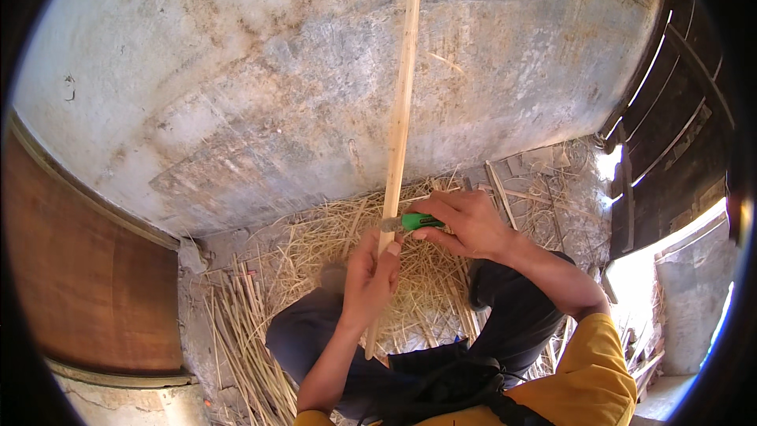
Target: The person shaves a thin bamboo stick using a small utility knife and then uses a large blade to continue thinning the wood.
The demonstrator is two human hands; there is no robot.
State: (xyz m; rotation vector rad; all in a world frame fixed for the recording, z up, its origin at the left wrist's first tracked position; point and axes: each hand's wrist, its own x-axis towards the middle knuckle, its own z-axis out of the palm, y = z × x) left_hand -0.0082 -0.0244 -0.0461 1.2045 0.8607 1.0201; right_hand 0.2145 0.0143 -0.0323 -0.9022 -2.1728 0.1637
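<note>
A long pale wooden strip [404,87] rises from between my knees and runs up past the top edge of the view. My left hand [369,280] is closed around its lower part, thumb lying along the strip. My right hand [465,223] grips a green-handled utility knife [418,221], its short blade against the strip just above my left thumb. A thin curled shaving [447,62] shows against the wall, to the right of the strip. The strip's lower end [371,343] reaches down near my lap.
Loose straw-like shavings [315,230] cover the floor around my feet. A bundle of thin strips [248,347] lies to the left of my legs. A stained plaster wall [260,110] stands in front, a brown wooden panel [95,268] at left, dark boards [670,110] at right.
</note>
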